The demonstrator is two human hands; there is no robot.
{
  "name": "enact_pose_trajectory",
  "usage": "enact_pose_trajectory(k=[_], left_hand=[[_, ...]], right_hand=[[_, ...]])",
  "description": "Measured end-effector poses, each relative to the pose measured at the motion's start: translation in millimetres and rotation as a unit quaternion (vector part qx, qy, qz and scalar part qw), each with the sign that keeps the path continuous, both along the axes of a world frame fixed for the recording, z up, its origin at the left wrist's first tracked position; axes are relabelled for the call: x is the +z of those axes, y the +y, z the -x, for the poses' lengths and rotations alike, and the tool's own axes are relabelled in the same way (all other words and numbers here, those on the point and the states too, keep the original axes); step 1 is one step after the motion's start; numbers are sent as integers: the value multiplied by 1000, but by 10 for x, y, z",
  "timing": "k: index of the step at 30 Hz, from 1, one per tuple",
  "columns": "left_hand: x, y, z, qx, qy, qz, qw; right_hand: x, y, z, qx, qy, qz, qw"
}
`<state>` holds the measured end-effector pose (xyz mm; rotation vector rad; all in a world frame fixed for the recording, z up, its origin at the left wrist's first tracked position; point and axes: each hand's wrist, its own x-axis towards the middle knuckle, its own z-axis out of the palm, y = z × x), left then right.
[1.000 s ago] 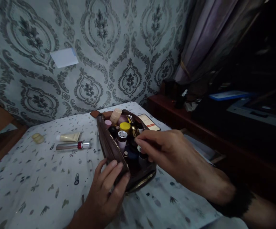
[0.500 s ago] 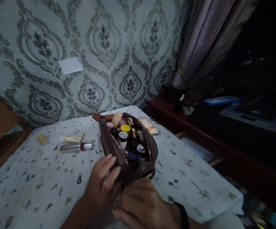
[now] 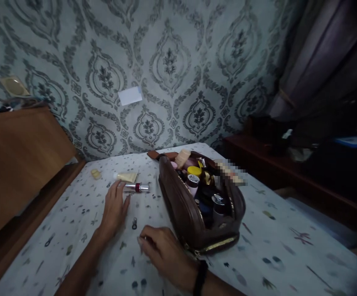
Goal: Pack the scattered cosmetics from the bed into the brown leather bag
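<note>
My left hand (image 3: 114, 207) reaches over the tablecloth with its fingers spread, fingertips at the near end of a silver cosmetic tube (image 3: 143, 188) with a dark red band. Whether they touch it I cannot tell. Just behind lies a cream squeeze tube (image 3: 127, 177) with a white cap. My right hand (image 3: 166, 253), a black band at its wrist, is loosely curled with thumb and forefinger together; nothing shows in it. It is beside the near left corner of a brown makeup bag (image 3: 181, 205), unzipped. Inside are a yellow-lidded jar (image 3: 194, 171), a silver-topped bottle (image 3: 193, 183) and several other cosmetics.
A small yellowish item (image 3: 96, 174) lies at the far left of the patterned tablecloth (image 3: 89, 255). A blurred-out pale item (image 3: 232, 172) lies right of the bag. Wooden furniture (image 3: 21, 160) borders the left side, a dark red ledge (image 3: 249, 148) the right, patterned wallpaper (image 3: 169, 61) the back.
Both hands have come away from the near end of the bag. My left hand has moved out left to the silver tube, my right slightly left. The view has swung left.
</note>
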<state>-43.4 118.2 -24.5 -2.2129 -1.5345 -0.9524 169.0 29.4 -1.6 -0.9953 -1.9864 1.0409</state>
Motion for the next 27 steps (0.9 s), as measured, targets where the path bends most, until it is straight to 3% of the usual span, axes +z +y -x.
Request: enact_pose_trajectory(k=[4, 6, 11, 17, 27], left_hand=[[-208, 301, 338, 25, -31, 47, 998], [-273, 434, 447, 26, -50, 72, 996], [-167, 881, 632, 47, -91, 159, 982], [-15, 1434, 708, 68, -132, 250, 957], [100, 1678, 917, 29, -144, 343, 928]], right_hand=[[-163, 205, 300, 7, 152, 202, 968], [-280, 284, 387, -10, 195, 252, 948], [-469, 313, 409, -30, 222, 246, 943], [-488, 271, 371, -15, 221, 244, 944], [-493, 282, 339, -9, 228, 242, 943]])
